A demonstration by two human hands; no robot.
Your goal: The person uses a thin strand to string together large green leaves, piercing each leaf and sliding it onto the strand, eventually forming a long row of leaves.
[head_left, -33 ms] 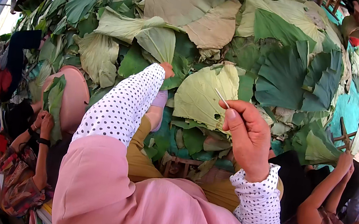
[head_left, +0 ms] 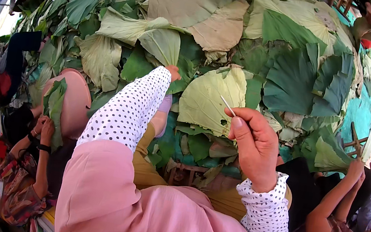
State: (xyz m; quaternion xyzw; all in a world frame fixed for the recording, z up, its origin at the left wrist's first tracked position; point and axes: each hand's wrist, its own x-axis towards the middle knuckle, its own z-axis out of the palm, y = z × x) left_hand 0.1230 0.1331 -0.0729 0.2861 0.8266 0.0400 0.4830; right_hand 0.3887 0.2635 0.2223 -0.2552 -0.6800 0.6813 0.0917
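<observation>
My right hand (head_left: 251,146) is closed on a thin pale stick (head_left: 226,104), held between thumb and index finger over a pale yellow-green leaf (head_left: 205,82) with a small hole. My left hand (head_left: 171,72) reaches forward, its fingers closed on the narrow end of a light green fan-shaped leaf (head_left: 161,41); the fingertips are partly hidden. Dark green leaves (head_left: 288,79) lie to the right, and dry beige leaves (head_left: 189,2) lie farther forward.
Co-workers' hands at left (head_left: 43,128) and right (head_left: 358,167) handle leaves. A pink round tray (head_left: 75,98) stands at left. Turquoise sheeting (head_left: 359,109) shows under the piled leaves. A wooden frame (head_left: 176,173) is below my knees; another person's dark leg (head_left: 20,56) is at far left.
</observation>
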